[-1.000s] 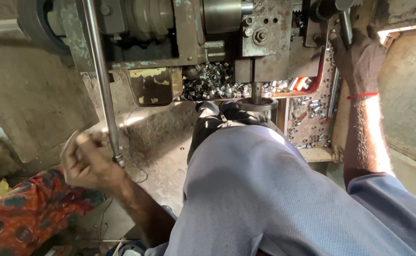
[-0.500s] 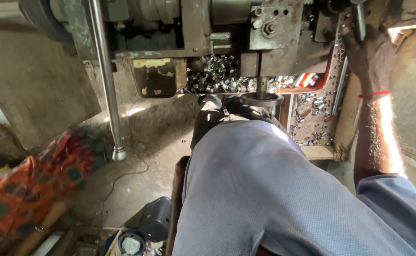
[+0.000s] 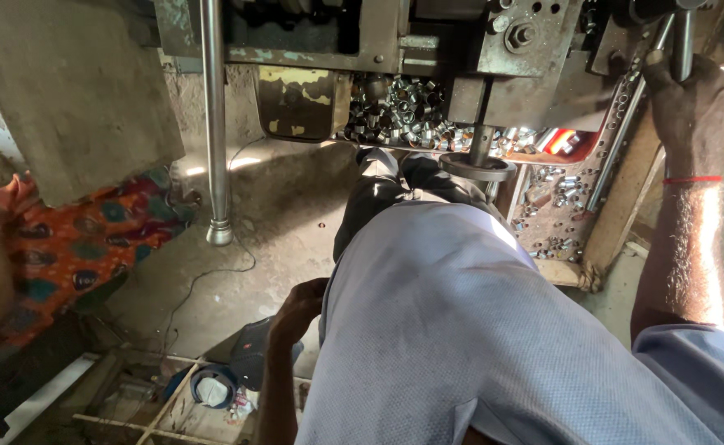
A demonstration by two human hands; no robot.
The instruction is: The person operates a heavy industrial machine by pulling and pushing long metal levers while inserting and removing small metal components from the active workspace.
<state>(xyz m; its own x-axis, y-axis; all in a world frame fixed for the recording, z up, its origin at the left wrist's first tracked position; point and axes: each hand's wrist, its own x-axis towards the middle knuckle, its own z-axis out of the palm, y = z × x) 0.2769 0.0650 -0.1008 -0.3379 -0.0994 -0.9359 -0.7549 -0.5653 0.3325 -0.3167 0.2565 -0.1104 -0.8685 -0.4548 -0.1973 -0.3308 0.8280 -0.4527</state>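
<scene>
My right hand (image 3: 691, 107), dark with grime and with a red thread at the wrist, is closed around a dark metal lever (image 3: 681, 37) at the upper right of a worn machine (image 3: 428, 41). My left hand (image 3: 296, 309) hangs low beside my pale blue shirt (image 3: 477, 330). Its fingers are curled against the cloth, and I cannot see whether anything is in it. A long steel bar (image 3: 213, 115) hangs down from the machine on the left, touched by neither hand. Several small shiny metal rings (image 3: 395, 111) lie heaped under the machine.
A round handwheel (image 3: 477, 167) sticks out just above my knee. More rings lie on a slanted tray (image 3: 559, 206) to the right. Another person in orange patterned cloth (image 3: 57, 247) sits at the left. A wooden crate of odds and ends (image 3: 172, 404) stands on the concrete floor.
My left hand has let go of the steel bar and dropped to my side. The view has tilted down. My right hand has stayed on the lever.
</scene>
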